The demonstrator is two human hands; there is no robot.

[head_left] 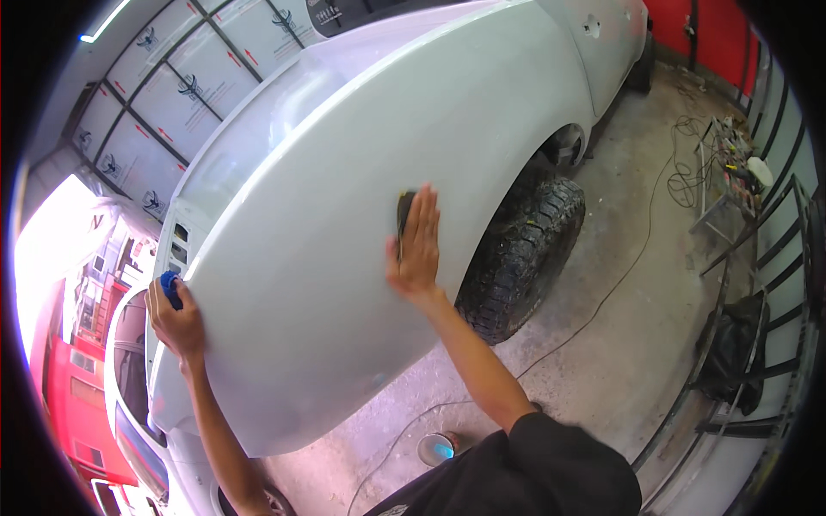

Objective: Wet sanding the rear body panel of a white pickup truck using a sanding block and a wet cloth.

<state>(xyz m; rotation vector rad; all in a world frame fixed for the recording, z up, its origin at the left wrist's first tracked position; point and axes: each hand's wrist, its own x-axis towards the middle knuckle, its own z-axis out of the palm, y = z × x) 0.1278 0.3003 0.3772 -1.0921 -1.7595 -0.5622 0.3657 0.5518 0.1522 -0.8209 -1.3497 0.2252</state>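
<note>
A pale, whitish car fender (327,189) fills the middle of the view. My right hand (416,254) lies against its side with fingers stretched upward, holding a dark flat pad (405,211) to the surface. Part of that pad is hidden under the fingers. At the fender's front upper edge, my left hand (178,322) is closed around a small bright-blue item (171,286), perhaps a cloth or sponge. Most of the blue item sits behind the fingers.
A knobby black tire (538,249) stands under the wheel arch. Below the fender, a small can (437,448) with blue inside rests on the concrete floor. A cable (602,305) crosses the floor toward a cluttered metal stand (727,176). A black bag (731,353) hangs at right.
</note>
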